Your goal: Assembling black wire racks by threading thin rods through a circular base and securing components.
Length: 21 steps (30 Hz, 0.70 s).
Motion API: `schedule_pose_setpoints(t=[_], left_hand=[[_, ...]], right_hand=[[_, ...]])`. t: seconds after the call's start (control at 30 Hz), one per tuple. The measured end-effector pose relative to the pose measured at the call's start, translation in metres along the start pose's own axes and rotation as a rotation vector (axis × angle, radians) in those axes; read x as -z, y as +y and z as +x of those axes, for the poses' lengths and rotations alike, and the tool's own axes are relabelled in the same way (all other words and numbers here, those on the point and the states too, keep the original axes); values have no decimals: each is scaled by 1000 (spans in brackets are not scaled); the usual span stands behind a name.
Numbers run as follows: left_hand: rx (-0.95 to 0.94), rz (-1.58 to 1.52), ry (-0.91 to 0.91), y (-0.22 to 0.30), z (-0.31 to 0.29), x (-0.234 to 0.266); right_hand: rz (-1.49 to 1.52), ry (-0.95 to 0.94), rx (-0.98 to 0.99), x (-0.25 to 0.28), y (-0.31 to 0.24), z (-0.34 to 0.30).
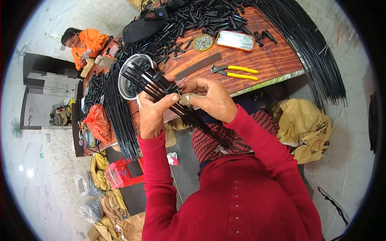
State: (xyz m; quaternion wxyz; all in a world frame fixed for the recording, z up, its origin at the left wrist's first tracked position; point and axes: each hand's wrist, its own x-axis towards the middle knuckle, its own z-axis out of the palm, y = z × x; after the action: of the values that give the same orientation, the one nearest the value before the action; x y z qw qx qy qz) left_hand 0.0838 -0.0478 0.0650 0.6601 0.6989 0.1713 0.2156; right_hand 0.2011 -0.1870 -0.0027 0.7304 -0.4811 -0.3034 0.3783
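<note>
My left hand [153,112] is closed around a bundle of thin black rods [201,125], which look like umbrella ribs. The bundle slants from above the table down to my lap. At its upper part sits a black tubular plastic fitting [162,82], beside my left fingers. A thin silvery wire [180,85] sticks out by the fitting. My right hand [213,98] is pinched at that spot, with a worn covering on its thumb; its fingertips partly hide what they grip. Behind the rods stands a metal bowl [122,87] of small black parts.
On the wooden table [277,52] lie yellow-handled cutting pliers [241,72], a brown bar [199,66], a tray of wires [235,41], a round dish of small metal pieces [203,42], heaped black fittings [189,20] and long black rods [321,56]. Another person [90,43] works at the far left.
</note>
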Motion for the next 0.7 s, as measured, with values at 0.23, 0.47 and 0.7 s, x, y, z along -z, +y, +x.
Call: schedule_pose_setpoints(t=[0.23, 0.47, 0.7], left_hand=[[-13, 116, 14, 1, -2, -7], [-71, 26, -2, 5, -1, -23], [-77, -177, -40, -13, -1, -12]], right_hand=[[-115, 115, 92, -3, -1, -1], [-16, 34, 32, 3, 3, 2], [100, 18, -30, 2, 1, -3]])
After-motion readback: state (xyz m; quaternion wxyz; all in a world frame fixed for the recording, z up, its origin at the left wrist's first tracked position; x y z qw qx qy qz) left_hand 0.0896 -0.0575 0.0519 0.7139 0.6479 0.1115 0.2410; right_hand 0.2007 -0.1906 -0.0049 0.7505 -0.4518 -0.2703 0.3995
